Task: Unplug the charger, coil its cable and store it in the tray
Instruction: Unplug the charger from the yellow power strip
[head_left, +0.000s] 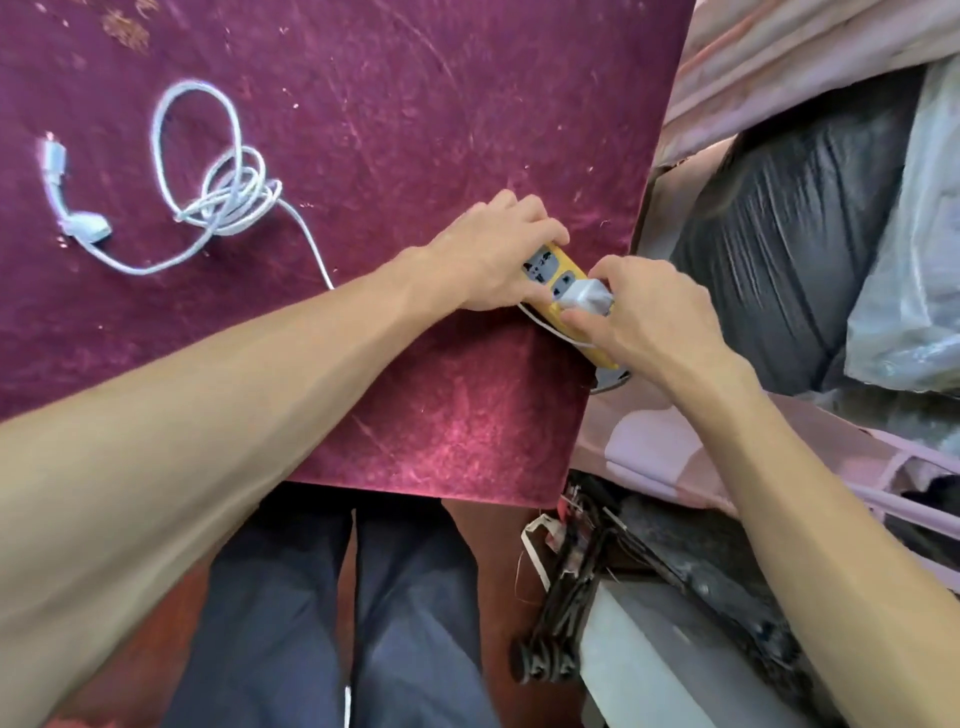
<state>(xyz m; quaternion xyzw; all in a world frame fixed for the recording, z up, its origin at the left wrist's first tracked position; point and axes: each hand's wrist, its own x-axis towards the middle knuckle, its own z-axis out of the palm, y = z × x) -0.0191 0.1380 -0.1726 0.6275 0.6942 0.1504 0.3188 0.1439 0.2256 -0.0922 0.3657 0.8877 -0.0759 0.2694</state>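
Task is at step one, nothing finished. White charger (586, 297) sits in the yellow power strip (558, 280) at the right edge of the maroon tablecloth (363, 130); can't tell if the pins have started to lift.

Right hand (644, 312) pinches the charger block, thumb on the near side, fingers over the far side. Left hand (493, 254) lies flat on the strip's far end and clamps it down, fingers curled over the edge. Both forearms reach out long from the body and converge on the strip.

White cable (218, 197) runs from the charger leftward across the cloth into a loose, tangled bundle, then on to its connector end (54, 161), well apart from the hands. Not coiled properly.

Left to do: pull the plug, coil, stow. No tray in view.
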